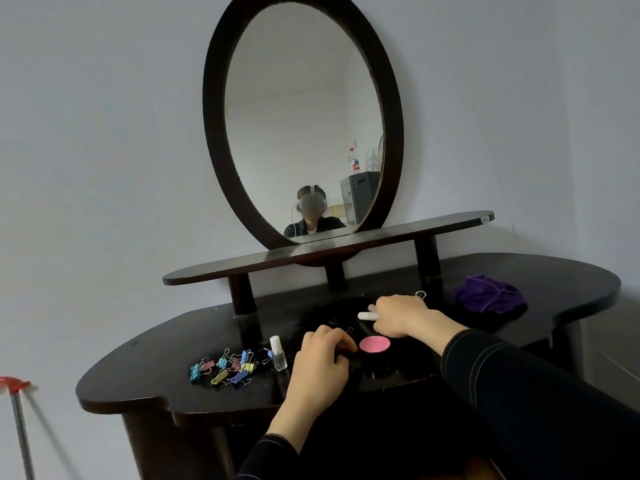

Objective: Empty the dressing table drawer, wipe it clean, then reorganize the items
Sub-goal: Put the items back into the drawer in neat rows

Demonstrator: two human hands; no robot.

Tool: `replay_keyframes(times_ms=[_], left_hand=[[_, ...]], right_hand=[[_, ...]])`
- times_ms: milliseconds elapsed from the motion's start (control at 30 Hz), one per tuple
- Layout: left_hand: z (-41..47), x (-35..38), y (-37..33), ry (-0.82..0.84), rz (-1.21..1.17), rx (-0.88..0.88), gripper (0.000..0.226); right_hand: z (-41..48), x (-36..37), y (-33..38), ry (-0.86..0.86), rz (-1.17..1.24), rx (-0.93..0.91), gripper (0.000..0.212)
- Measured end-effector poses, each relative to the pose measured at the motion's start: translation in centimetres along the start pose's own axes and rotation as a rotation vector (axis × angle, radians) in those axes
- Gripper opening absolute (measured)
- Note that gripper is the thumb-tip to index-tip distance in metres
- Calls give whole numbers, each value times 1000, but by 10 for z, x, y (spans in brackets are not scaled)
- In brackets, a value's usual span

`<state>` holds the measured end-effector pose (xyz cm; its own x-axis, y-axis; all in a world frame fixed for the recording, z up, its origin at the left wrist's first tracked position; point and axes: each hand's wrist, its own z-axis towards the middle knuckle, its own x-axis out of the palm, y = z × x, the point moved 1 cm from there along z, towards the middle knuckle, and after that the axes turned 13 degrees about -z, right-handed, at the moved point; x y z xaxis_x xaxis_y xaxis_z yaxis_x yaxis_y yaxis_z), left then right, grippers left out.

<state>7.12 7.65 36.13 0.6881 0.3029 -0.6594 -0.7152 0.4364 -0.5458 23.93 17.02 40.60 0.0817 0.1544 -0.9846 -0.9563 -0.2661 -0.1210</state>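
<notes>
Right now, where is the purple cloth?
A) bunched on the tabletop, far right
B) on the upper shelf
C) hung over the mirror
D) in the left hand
A: the purple cloth lies bunched on the tabletop, right of the right hand.

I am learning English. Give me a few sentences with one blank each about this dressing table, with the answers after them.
The cloth on the table top is ____.
The stick in the right hand is ____.
The binder clips lie to the ____ of the nail polish bottle.
The black jar has a ____ lid.
Answers: purple, white, left, pink.
</notes>
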Motion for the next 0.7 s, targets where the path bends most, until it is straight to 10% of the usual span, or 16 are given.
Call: replay_keyframes(times_ms=[300,467,700], left_hand=[[1,7,5,-74,41,-48,18],[6,6,5,-124,114,-140,8],[5,8,-7,-89,273,-186,29]], right_hand=[[-21,29,-10,-251,587,76,12],[-39,30,-25,-179,1344,115,13],[-62,29,-27,-152,1440,134,17]])
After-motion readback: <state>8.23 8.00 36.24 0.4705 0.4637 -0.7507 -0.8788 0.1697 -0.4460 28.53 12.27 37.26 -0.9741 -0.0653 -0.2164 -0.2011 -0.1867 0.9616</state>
